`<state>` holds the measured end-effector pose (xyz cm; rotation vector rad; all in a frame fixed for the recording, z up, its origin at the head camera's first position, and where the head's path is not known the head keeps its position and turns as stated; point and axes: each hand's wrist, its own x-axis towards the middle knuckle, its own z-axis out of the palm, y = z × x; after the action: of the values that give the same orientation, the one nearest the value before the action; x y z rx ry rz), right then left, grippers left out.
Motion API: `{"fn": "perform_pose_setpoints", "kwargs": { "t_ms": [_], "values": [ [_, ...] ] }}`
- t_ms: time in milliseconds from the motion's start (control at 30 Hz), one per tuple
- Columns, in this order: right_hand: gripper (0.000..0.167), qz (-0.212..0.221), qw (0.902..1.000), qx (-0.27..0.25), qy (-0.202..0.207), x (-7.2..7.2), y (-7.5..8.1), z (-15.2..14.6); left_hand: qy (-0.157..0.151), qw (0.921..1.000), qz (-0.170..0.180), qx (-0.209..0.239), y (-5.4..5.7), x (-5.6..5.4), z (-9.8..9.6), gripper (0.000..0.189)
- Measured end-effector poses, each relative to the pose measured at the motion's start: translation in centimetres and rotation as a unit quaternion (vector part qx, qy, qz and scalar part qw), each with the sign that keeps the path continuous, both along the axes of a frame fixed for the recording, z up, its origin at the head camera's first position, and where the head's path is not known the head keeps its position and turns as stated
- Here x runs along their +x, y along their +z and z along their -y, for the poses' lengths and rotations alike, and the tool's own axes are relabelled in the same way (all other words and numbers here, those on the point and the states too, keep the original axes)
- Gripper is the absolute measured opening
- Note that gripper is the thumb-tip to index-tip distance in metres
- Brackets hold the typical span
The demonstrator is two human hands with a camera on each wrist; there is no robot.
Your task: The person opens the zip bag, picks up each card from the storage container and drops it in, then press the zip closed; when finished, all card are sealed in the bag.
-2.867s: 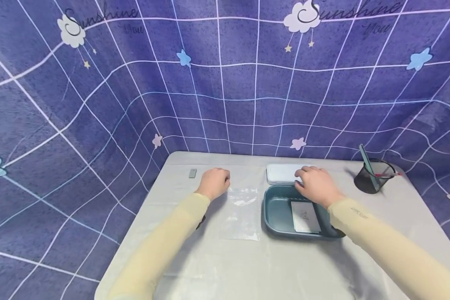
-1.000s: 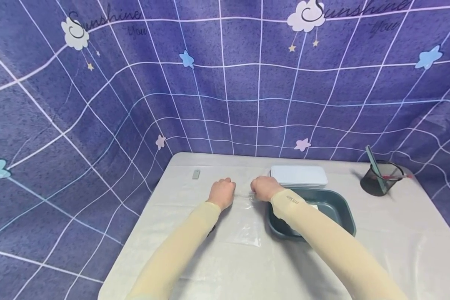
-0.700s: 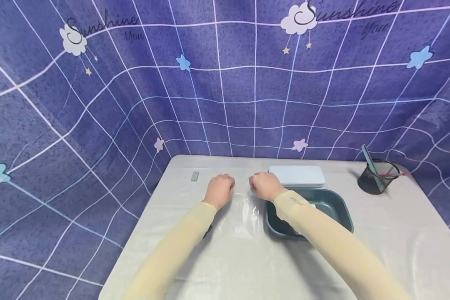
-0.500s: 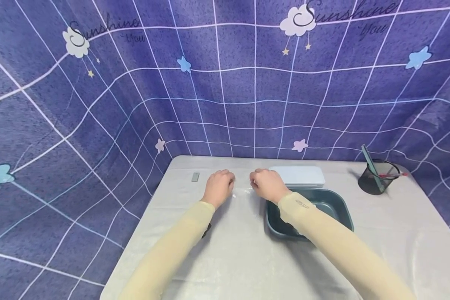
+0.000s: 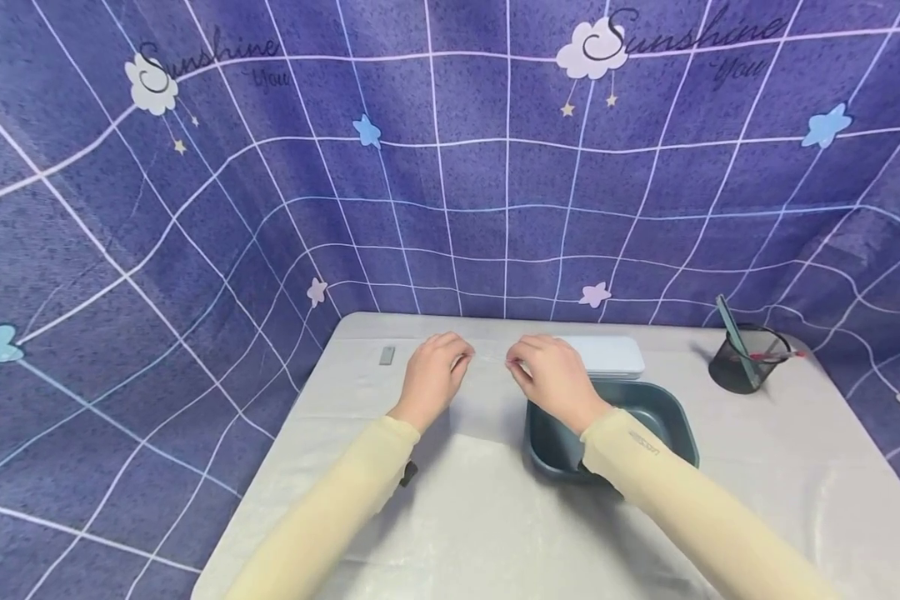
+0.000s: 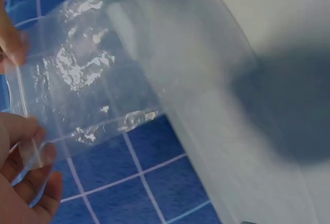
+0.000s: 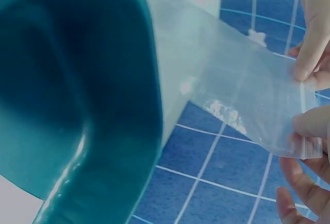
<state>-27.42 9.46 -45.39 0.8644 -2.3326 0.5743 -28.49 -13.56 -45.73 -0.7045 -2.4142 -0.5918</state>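
One clear baggie [image 6: 85,77] is getting pinched by my left hand [image 5: 432,375] and right hand [image 5: 557,379], left of the teal tub [image 5: 662,410].

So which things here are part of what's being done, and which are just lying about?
Part of the job:
Clear plastic zip bag
Left hand and right hand, both pinching the bag

Apparently just lying about:
Deep teal plastic tub, not held, though it may play a part
Pale blue, flat oblong case
Black mesh pen cup
Small grey rectangular block
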Motion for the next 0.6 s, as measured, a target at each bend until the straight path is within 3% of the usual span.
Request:
{"fn": "perform_pose_setpoints", "kwargs": {
  "t_ms": [133,333,600],
  "values": [
    [0.004,-0.012,0.9996,-0.024,0.004,1.0,0.4,-0.3,-0.015,0.9994,-0.021,0.023,0.8,1.2,-0.2,0.009],
    [0.008,-0.024,0.9986,-0.044,0.015,2.3,0.4,-0.4,-0.038,0.9973,-0.023,0.058,1.3,2.5,-0.3,0.011],
    [0.01,-0.029,0.9978,-0.056,0.019,3.2,-0.2,-0.3,-0.049,0.9955,-0.019,0.079,0.8,3.3,-0.3,0.009]
  ]
}}
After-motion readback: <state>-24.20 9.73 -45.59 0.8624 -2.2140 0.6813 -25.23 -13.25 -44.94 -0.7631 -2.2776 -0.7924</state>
